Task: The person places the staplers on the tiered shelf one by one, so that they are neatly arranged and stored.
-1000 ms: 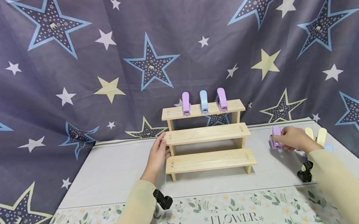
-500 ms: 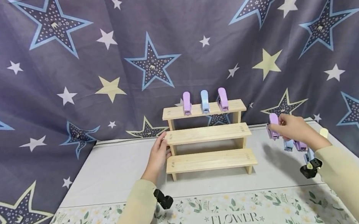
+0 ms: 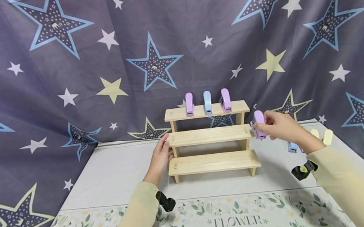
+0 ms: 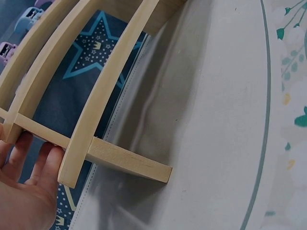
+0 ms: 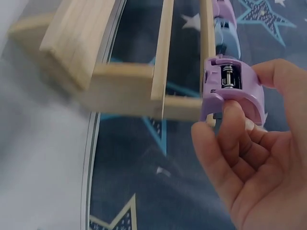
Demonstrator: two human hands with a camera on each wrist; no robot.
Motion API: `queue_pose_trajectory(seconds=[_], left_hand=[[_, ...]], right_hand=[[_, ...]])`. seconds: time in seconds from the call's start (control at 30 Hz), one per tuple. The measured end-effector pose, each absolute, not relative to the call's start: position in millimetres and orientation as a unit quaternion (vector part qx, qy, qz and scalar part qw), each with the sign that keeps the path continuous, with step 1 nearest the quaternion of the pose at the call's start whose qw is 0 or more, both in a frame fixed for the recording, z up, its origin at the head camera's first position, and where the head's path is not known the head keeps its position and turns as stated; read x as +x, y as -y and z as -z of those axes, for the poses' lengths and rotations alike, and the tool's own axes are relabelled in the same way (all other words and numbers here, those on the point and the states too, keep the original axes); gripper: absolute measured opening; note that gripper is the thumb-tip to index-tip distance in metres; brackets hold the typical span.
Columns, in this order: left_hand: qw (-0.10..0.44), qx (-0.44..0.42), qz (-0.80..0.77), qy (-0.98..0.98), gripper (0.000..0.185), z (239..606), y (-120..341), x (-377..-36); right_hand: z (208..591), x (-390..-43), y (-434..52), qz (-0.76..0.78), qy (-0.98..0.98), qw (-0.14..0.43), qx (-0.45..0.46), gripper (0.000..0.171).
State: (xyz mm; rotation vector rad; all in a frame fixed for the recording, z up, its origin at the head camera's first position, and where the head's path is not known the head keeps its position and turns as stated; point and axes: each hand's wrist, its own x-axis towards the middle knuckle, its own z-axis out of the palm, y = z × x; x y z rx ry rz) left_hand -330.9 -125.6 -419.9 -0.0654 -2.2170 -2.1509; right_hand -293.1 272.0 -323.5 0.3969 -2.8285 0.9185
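Both hands work: right hand (image 3: 281,127) fingers pinch purple clip (image 3: 258,119) beside shelf (image 3: 210,136) end; left hand (image 3: 160,158) fingers lie flat against its other end.

The left hand (image 3: 160,156) reaches forward from a pale yellow sleeve (image 3: 133,223), its fingers (image 4: 45,155) straight and laid flat against the left end of the wooden rack (image 3: 209,137), with the thumb out of sight. The right hand (image 3: 281,127) is raised off the table on the right, arm bent and stretched toward the rack's right end. Its thumb and curled fingers (image 5: 230,129) pinch a purple clip (image 3: 259,124) held upright.
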Motion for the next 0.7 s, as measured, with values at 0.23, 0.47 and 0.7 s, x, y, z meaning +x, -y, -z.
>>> queue_pose_trajectory(seconds=[0.23,0.47,0.7], left_hand=[[0.028,-0.022,0.698,0.715,0.046,420,126,-331],[0.031,-0.025,0.697,0.716,0.047,420,126,-331],[0.033,-0.025,0.696,0.717,0.046,420,126,-330]], right_hand=[[330,-303,-238,-0.34,0.923,0.076,0.162,0.034],[335,-312,-193,-0.351,0.915,0.078,0.182,0.035],[340,-322,-153,-0.38,0.901,0.077,0.194,0.035]])
